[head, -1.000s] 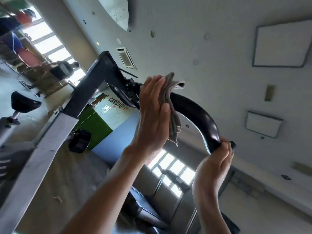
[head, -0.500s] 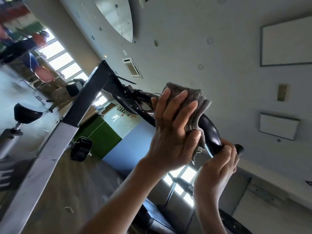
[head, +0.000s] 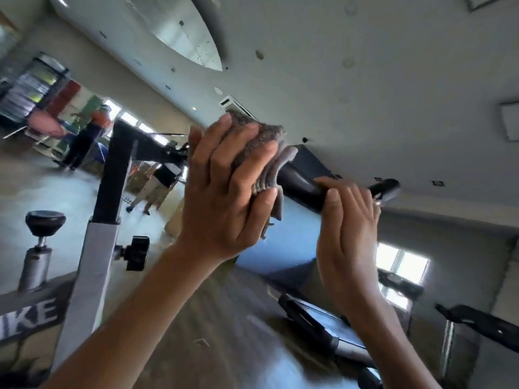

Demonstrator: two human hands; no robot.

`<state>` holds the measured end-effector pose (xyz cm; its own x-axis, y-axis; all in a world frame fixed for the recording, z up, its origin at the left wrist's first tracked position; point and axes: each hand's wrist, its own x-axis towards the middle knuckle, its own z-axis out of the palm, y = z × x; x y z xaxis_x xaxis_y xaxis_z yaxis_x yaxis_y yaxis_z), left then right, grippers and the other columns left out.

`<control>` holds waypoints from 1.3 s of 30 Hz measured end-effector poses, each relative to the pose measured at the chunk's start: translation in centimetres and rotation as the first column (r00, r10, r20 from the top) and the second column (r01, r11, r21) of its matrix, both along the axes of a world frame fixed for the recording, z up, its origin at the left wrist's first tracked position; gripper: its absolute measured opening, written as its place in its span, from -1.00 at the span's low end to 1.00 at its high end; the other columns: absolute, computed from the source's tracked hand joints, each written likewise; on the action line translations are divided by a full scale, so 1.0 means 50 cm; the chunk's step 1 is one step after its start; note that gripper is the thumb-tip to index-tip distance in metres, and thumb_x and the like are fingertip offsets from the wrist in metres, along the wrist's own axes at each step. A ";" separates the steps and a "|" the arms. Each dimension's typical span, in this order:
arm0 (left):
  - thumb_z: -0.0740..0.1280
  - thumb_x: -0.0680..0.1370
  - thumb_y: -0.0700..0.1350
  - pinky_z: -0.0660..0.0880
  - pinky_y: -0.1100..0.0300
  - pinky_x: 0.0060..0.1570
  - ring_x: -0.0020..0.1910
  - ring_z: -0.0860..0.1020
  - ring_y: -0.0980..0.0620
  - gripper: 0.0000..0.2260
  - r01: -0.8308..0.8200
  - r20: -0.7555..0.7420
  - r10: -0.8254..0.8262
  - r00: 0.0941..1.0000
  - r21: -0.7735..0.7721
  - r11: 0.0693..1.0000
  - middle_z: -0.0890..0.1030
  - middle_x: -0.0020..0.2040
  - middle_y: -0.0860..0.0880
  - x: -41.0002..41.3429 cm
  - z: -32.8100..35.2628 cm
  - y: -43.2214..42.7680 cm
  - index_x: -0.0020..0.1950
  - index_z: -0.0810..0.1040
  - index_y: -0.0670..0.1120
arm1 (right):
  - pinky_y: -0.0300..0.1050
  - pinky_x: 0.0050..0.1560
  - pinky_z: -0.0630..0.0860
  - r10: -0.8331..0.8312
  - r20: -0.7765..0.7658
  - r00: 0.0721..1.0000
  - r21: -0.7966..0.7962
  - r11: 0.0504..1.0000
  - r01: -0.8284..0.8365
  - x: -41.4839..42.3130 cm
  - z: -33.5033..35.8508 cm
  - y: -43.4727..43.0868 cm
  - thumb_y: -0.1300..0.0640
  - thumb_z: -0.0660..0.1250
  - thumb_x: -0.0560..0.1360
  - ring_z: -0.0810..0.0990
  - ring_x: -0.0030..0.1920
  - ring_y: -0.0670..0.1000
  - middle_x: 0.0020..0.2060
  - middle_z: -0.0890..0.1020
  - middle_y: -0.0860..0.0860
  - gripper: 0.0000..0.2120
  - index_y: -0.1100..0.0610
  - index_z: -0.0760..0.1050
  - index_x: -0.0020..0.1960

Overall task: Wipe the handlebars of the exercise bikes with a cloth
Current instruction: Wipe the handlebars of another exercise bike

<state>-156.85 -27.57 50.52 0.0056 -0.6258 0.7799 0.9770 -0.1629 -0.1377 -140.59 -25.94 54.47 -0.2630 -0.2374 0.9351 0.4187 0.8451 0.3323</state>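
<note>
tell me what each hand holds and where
Left hand grips the cloth by its bunched middle, against the handlebar; right hand grips the handlebar near its end.

Floor [head: 224,318]: wood-grain planks in the near part, paler and glossy towards the far left; blurred throughout.
Near left edge: exercise bike [head: 87,276], a pale post with a black post above it; where it meets the floor is cut off.
Far left: a person in dark trousers [head: 81,147] stands on the pale floor.
Far middle: a second person [head: 153,189] in light trousers, both feet on the floor, just beside a tan box [head: 174,220].
Near middle: a small pale scrap [head: 200,342] lies flat on the planks.
Right: a low dark machine [head: 314,315] sits on the planks; a further dark machine [head: 483,327] is near the right edge, its base hidden.
</note>
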 end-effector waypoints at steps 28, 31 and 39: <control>0.08 0.59 0.06 0.41 0.01 -0.03 -0.09 0.49 -0.09 -0.65 -0.521 -0.083 0.632 0.770 -0.653 0.549 0.59 -0.05 -0.03 0.192 0.058 -0.119 0.16 0.56 -0.06 | 0.06 0.42 0.17 -0.126 -0.038 0.991 0.080 0.988 0.129 0.087 0.077 0.095 0.04 0.03 0.58 0.52 0.06 0.12 -0.20 0.62 -0.02 -0.64 0.10 0.55 -0.17; 0.05 0.58 0.07 0.43 0.06 -0.17 -0.13 0.50 -0.04 -0.64 -0.470 -0.061 0.621 0.782 -0.712 0.522 0.60 -0.09 0.01 0.181 0.065 -0.146 0.11 0.57 -0.04 | 0.05 0.40 0.18 -0.117 -0.009 0.993 0.074 0.990 0.117 0.093 0.079 0.093 0.03 0.03 0.58 0.51 0.00 0.12 -0.22 0.62 -0.01 -0.64 0.11 0.55 -0.18; 0.07 0.56 0.05 0.41 0.06 -0.20 -0.17 0.48 -0.04 -0.66 -0.463 -0.064 0.628 0.775 -0.733 0.497 0.60 -0.13 0.01 0.189 0.069 -0.153 0.06 0.57 -0.06 | 0.02 0.44 0.15 -0.023 -0.123 0.992 0.034 0.999 0.027 0.066 0.068 0.095 0.10 0.07 0.56 0.50 -0.05 0.16 -0.25 0.59 0.05 -0.70 0.16 0.50 -0.22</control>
